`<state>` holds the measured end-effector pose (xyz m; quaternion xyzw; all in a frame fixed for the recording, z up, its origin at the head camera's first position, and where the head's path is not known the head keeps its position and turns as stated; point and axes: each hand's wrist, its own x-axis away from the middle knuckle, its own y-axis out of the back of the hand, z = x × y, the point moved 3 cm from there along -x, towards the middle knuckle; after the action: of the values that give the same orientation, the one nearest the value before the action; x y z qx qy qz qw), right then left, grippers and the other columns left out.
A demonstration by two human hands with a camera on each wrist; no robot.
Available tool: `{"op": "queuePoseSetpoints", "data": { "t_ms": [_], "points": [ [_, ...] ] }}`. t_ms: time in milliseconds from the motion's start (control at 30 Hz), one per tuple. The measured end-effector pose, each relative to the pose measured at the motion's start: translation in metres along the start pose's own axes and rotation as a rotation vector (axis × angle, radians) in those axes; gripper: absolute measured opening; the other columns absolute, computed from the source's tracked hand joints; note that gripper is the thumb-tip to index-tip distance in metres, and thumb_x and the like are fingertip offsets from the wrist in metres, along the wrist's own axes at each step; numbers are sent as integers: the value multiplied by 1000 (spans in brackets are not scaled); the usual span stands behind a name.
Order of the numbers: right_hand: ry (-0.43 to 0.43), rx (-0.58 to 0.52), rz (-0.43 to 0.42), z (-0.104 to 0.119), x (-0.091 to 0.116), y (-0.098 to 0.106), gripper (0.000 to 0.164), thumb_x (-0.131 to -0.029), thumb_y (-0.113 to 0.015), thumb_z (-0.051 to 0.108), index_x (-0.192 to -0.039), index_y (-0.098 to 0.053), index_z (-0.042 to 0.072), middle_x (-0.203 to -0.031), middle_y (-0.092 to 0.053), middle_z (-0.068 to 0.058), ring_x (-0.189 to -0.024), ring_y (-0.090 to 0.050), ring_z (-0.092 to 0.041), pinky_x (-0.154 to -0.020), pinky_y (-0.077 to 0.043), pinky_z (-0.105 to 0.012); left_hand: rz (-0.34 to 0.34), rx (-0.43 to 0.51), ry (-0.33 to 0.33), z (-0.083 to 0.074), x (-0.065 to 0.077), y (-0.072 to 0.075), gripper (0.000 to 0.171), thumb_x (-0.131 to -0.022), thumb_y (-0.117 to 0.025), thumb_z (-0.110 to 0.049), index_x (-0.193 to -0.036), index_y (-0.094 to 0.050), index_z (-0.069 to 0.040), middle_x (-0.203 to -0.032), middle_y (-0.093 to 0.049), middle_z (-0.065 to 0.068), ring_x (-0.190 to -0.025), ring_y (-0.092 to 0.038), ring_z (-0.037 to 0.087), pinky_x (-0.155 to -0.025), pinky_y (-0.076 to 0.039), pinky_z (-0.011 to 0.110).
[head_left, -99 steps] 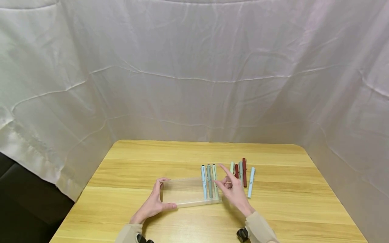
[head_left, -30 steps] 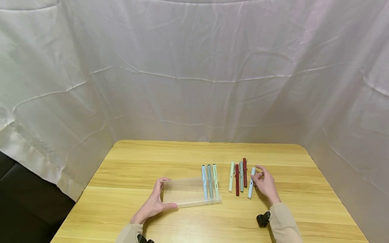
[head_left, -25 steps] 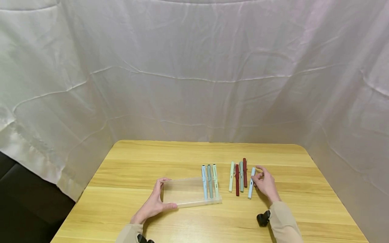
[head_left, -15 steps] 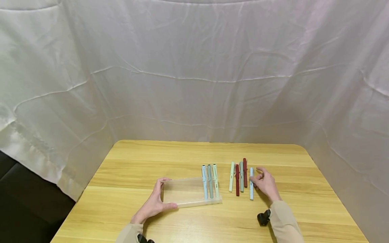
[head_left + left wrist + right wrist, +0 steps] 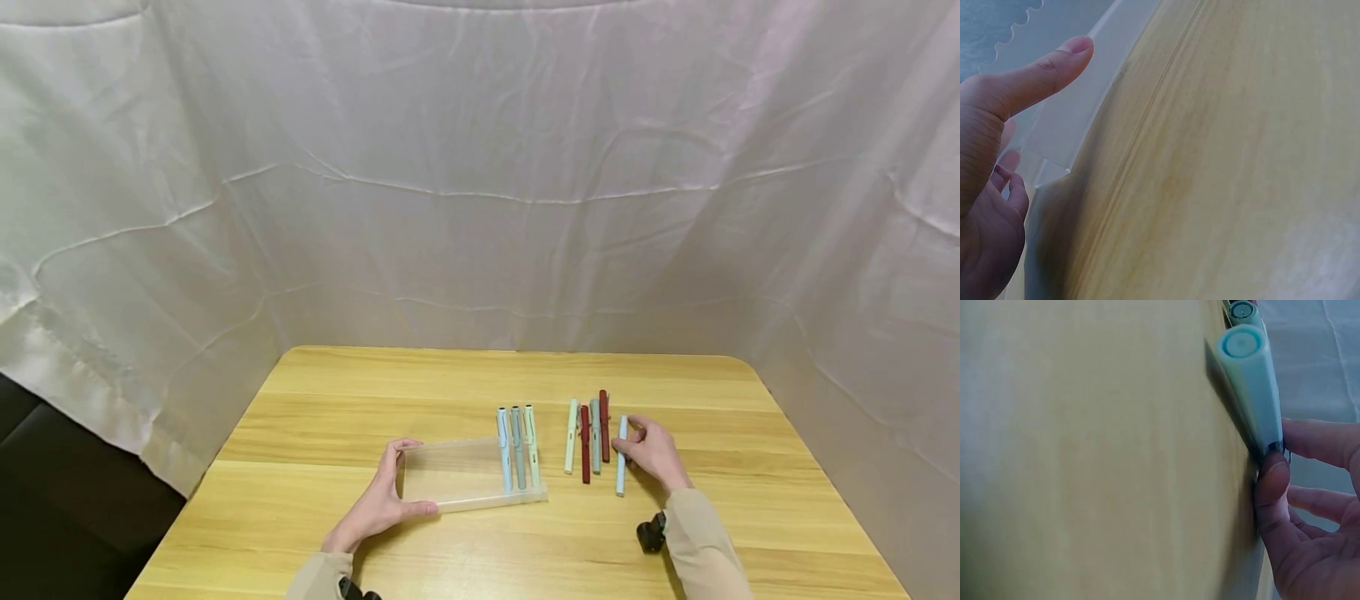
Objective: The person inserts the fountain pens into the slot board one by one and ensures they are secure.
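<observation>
My left hand [image 5: 378, 498] grips the left end of a clear plastic pen tray [image 5: 450, 473], thumb along the front edge and fingers behind. Its notched edge shows in the left wrist view. At the tray's right end lie a light blue pen [image 5: 505, 454], a grey-green pen [image 5: 518, 454] and a pale green pen [image 5: 532, 450], side by side. Over on the right, my right hand [image 5: 654, 452] pinches another light blue pen [image 5: 620, 479] between thumb and fingers. In the right wrist view this pen's round end [image 5: 1241, 344] points toward the camera, close over the wood.
Between tray and right hand lie a pale green pen [image 5: 571, 442], a dark red pen [image 5: 586, 454], a grey-green pen [image 5: 596, 442] and a second dark red pen [image 5: 604, 429]. Pale curtains [image 5: 517, 250] hang behind and beside the wooden table [image 5: 360, 392].
My right hand has gone from the tray's right end to the loose light blue pen and pinches it. That pen has turned straighter and shifted slightly nearer. Left hand and tray stay put.
</observation>
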<state>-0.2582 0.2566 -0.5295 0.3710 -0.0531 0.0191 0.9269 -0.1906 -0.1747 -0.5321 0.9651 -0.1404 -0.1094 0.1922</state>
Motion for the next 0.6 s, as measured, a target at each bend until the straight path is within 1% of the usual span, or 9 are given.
{"op": "queuePoseSetpoints", "data": {
  "t_ms": [167,267,433,600],
  "points": [
    [-10,-4,35,2,-2,1,69,-82,-62,23,-135,-28,-5,-75,-56,-7,-56,-56,-15,-57,-45,-24,8,-26,19,13,-2,0,97,-56,-83,-28,-131,-22,-16,-139,-21,5,-136,-11,24,-114,-8,47],
    [-27,0,59,3,-2,0,70,-82,-62,24,-136,-26,-5,-72,-54,-6,-55,-55,-15,-56,-44,-24,8,-22,26,16,-2,1,98,-55,-83,-30,-131,-22,-19,-139,-21,3,-136,-10,24,-114,-8,47],
    [-33,12,66,4,-4,0,69,-81,-63,25,-135,-29,-3,-71,-53,-5,-54,-55,-15,-57,-42,-24,7,-26,32,16,-2,1,97,-56,-83,-30,-131,-22,-20,-140,-21,6,-137,-10,24,-114,-8,47],
    [-27,-21,60,1,-6,1,68,-79,-66,27,-133,-33,-1,-72,-54,-5,-55,-56,-15,-59,-43,-23,8,-21,33,15,-2,1,97,-56,-83,-29,-131,-22,-20,-141,-20,11,-137,-10,25,-114,-8,47]
  ]
}}
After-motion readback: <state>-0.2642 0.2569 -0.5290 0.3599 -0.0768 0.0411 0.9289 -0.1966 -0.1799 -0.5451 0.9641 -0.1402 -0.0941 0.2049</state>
